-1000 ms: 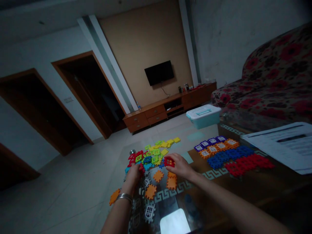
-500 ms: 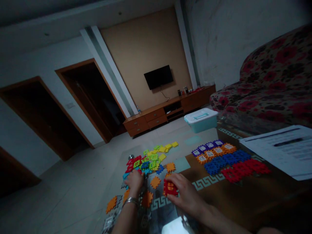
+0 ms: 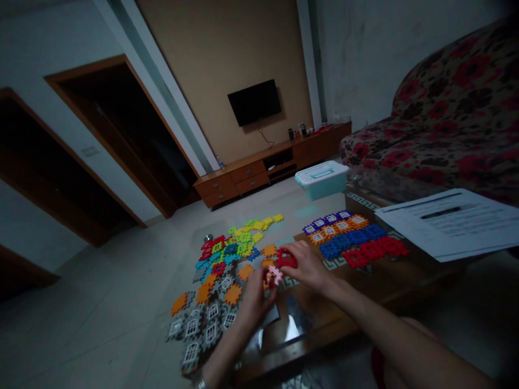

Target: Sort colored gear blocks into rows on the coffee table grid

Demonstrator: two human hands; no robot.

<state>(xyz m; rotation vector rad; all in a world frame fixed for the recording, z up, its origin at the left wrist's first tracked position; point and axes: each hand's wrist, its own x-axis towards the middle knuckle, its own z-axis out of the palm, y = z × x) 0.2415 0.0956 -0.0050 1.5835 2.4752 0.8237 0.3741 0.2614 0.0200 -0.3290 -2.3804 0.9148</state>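
A small pink plastic interlocking tile [image 3: 274, 276] sits pinched between the fingertips [image 3: 264, 281] of the left hand [image 3: 253, 302], above the near part of the glass-topped coffee table [image 3: 336, 319]. It looks light and stiff, and its notched rim should give the fingers something to bite on, so the surest hold seems to be by two opposite edges, not flat on its face. The left forearm rises from the lower edge of the view, with a metal bangle [image 3: 198, 384] low on the wrist. The right hand [image 3: 307, 266] lies just beside it over the table, its fingers curved and close together around a red tile [image 3: 286, 259], the forearm reaching in from the lower right. Across the table lie grey window-patterned tiles [image 3: 211, 332], orange tiles [image 3: 233, 294], a mixed heap of green, yellow and blue tiles [image 3: 239, 246], and rows of purple, orange, blue and red tiles [image 3: 348, 240] toward the far side, with printed papers [image 3: 450, 222] at the right end
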